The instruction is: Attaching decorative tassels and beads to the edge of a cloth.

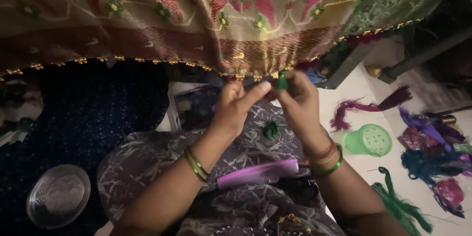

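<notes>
Left hand [235,105]: we see fingers pinched on the fabric edge [246,71].
Right hand [297,99]: clamped on the green tassel [281,80].
Near lap: purple comb [258,173].

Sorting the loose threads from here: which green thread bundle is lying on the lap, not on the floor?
The small dark green tuft on the patterned lap fabric, just below the hands. The other, the long green thread bundle, trails across the white floor at lower right.
</notes>
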